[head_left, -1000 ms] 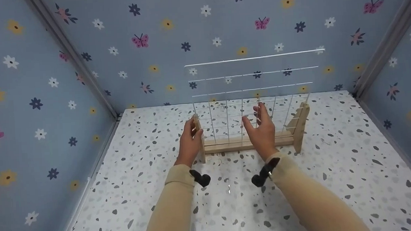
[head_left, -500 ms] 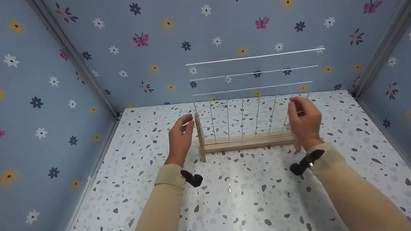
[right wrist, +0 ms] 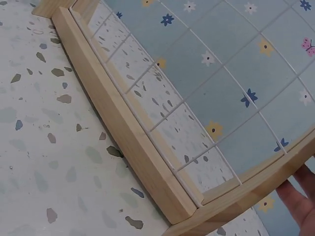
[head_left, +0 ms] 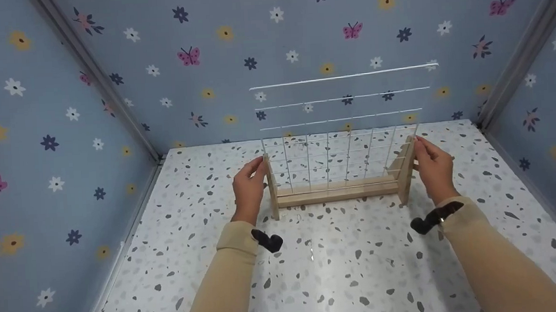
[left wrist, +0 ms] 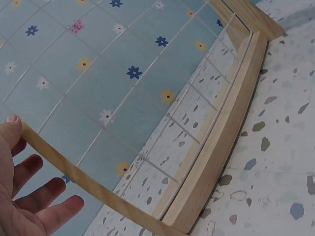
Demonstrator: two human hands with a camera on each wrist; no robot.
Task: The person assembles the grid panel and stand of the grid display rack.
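Observation:
A white wire grid rack (head_left: 327,160) stands upright on a light wooden base (head_left: 337,193). My left hand (head_left: 249,188) pinches the top of its left wooden side panel (head_left: 271,187); in the left wrist view the other fingers (left wrist: 42,194) spread along the outer face, apart from the wood. At the right, my right hand (head_left: 436,171) holds the upper edge of the right side panel (head_left: 406,170) between thumb and fingers. In the right wrist view, fingertips (right wrist: 295,199) lie against that panel's outer side, and the thumb is out of view.
The rack stands on a white speckled tabletop (head_left: 336,267). Blue walls with flowers and butterflies rise at the back (head_left: 272,42), left (head_left: 25,140) and right. Grey metal strips (head_left: 98,84) run along the corners. Both wrists carry a small black mount (head_left: 267,240).
My right hand has moved right, from in front of the grid to the right panel. The left hand let go briefly, drew left, and returned to the left panel. The rack has not visibly moved.

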